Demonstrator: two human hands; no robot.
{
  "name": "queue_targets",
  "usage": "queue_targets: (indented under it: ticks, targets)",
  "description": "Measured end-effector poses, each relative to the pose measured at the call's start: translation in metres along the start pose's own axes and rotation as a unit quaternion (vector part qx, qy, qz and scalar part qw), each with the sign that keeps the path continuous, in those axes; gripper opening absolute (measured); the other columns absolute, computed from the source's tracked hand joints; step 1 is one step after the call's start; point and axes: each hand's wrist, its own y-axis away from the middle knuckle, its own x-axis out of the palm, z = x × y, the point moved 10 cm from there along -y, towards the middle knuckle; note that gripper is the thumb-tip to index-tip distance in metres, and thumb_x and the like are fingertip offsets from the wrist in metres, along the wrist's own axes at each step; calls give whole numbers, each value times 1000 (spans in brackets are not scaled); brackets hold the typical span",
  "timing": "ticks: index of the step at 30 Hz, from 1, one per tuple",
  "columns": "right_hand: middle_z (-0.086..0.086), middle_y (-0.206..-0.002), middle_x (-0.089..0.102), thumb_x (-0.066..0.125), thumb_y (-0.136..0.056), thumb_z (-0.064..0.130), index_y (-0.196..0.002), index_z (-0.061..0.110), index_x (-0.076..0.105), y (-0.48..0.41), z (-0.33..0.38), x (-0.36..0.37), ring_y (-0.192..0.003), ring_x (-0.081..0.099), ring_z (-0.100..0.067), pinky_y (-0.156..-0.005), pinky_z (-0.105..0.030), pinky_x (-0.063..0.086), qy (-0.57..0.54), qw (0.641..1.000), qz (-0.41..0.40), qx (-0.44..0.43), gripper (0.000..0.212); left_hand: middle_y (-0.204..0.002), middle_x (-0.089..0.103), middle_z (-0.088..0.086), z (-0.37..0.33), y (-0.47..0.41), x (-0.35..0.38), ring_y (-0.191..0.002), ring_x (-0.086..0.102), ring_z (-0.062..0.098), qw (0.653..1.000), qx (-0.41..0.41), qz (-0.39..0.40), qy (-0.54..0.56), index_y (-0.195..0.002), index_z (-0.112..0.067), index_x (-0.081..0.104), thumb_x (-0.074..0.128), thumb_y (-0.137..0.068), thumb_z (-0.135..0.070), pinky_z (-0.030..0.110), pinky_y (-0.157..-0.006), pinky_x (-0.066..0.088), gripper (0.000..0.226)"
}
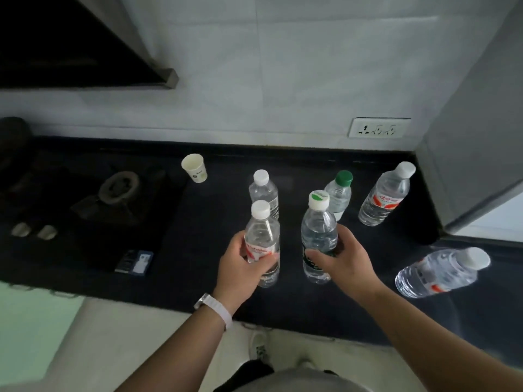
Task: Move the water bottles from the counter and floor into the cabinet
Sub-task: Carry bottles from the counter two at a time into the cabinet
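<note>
Several clear water bottles stand on the dark counter (pixel 198 250). My left hand (pixel 240 267) is wrapped around a red-labelled bottle with a white cap (pixel 261 230). My right hand (pixel 339 258) grips a dark-green-labelled bottle whose white cap has a green top (pixel 318 222). Behind these stand a white-capped bottle (pixel 263 190) and a green-capped bottle (pixel 339 193). Further right is a red-labelled bottle (pixel 385 196), and another red-labelled bottle (pixel 441 273) is at the near right. No cabinet interior shows.
A paper cup (pixel 195 167) stands at the back of the counter. A gas hob (pixel 119 190) with two knobs fills the left side, with a small blue box (pixel 135 263) beside it. A grey cabinet (pixel 475 123) overhangs at right. A wall socket (pixel 379 127) sits behind.
</note>
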Motion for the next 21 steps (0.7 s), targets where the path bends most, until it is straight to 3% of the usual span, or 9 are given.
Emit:
queue_targets:
  ticks: [4, 8, 12, 17, 19, 21]
  targets:
    - [16, -92, 68, 83, -73, 35, -99, 43, 56, 7, 14, 15, -85, 63, 4, -79, -25, 51, -19, 997, 66, -28, 38, -100, 73, -20, 4, 40, -25, -92, 68, -6, 996, -17, -83, -8, -110, -39, 60, 91, -72, -21, 22, -84, 54, 52]
    - [17, -95, 67, 83, -73, 34, -111, 35, 56, 18, 27, 45, -84, 62, 7, -78, -22, 50, -29, 989, 133, -51, 46, -108, 73, -15, 19, 88, -57, -95, 69, -3, 987, -51, -151, -3, -121, -33, 60, 92, -71, -21, 24, -87, 55, 61]
    - [14, -100, 67, 84, -73, 33, -118, 34, 53, 38, 45, 82, -91, 63, 0, -81, -25, 50, -33, 978, 194, -71, 54, -105, 72, -14, 32, 139, -95, -89, 68, -5, 971, -79, -226, 12, -118, -31, 61, 89, -74, -16, 13, -74, 52, 54]
    - [14, -99, 69, 85, -71, 31, -115, 37, 55, 75, 66, 126, -87, 66, 2, -80, -24, 53, -23, 962, 255, -96, 53, -104, 74, -13, 55, 193, -137, -88, 69, 1, 946, -93, -306, 50, -111, -35, 63, 88, -77, -19, 25, -80, 53, 45]
    - [8, -92, 69, 84, -75, 24, -114, 31, 56, 95, 80, 138, -80, 68, -3, -69, -20, 56, -26, 958, 268, -103, 49, -106, 74, -12, 63, 210, -153, -92, 70, 4, 940, -92, -323, 65, -112, -36, 63, 88, -77, -20, 32, -86, 56, 46]
    - [-9, -80, 66, 78, -81, 8, -110, 21, 55, 117, 94, 151, -77, 64, -21, -49, -25, 51, -43, 951, 288, -100, 39, -108, 74, -12, 71, 226, -169, -98, 71, 10, 933, -92, -340, 76, -112, -37, 62, 89, -76, -23, 38, -90, 56, 47]
